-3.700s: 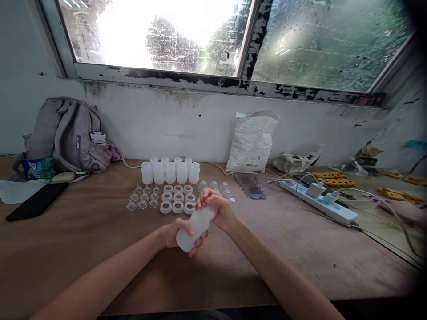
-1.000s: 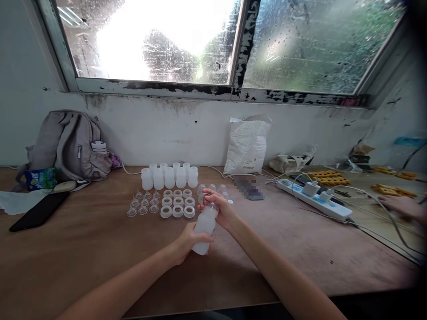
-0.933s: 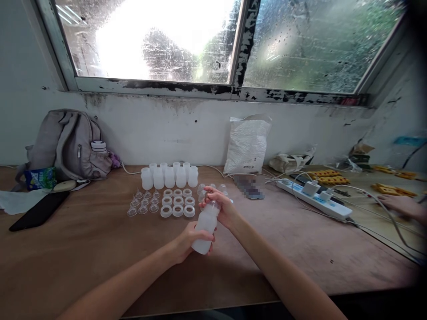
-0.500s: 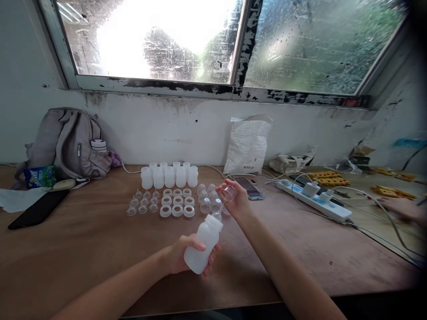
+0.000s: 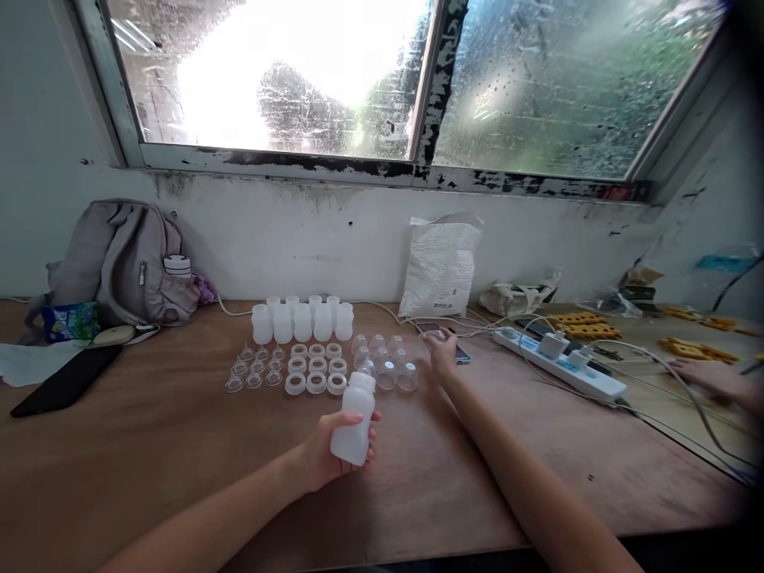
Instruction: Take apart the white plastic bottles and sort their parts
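A modest workshop, by all appearances: matching bottles, rings and clear caps are set in rows on a wooden bench beneath a streaked window with a flaking frame. At right, beyond a power strip, a co-worker's hand is seen near yellow parts. The white wall is stained, and a backpack sits at left.

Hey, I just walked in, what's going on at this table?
A person's left hand holds a white bottle, slightly tilted. Their right hand is over by a phone; whether it grips anything is hard to tell. Farther back, more bottles stand in rows, with teats, rings and clear caps set out nearer. At the right edge, another person's hand shows.
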A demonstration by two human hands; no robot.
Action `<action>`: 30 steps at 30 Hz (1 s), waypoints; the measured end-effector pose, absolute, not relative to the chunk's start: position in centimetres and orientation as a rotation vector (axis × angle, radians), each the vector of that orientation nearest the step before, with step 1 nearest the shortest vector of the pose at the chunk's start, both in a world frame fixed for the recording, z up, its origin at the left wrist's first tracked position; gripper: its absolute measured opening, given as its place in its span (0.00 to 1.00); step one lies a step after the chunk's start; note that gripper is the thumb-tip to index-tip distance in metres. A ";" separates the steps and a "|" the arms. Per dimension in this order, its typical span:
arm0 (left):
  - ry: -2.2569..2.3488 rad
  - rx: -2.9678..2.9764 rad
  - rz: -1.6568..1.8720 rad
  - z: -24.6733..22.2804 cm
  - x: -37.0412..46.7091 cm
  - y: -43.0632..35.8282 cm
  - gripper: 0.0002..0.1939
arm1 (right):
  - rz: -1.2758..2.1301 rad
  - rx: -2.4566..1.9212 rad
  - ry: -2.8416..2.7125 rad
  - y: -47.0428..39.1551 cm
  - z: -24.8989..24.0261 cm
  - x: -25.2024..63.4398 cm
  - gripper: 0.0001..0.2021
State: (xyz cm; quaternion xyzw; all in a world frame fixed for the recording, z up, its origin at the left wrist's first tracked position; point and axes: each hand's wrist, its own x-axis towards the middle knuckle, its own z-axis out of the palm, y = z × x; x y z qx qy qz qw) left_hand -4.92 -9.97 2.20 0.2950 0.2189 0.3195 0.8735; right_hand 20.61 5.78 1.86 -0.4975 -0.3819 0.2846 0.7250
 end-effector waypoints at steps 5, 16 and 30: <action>0.514 0.538 0.762 2.3 -5.0 -9.7 0.17 | 0.576 -1.357 -1.131 6.0 -0.8 21.4 0.19; 0.535 0.588 0.759 2.4 -5.0 -10.2 0.16 | 0.502 -1.415 -1.364 6.6 -1.5 21.6 0.30; 0.806 1.138 1.011 2.1 -5.8 -8.0 0.15 | 0.837 -0.864 -1.332 -2.1 5.8 11.8 0.08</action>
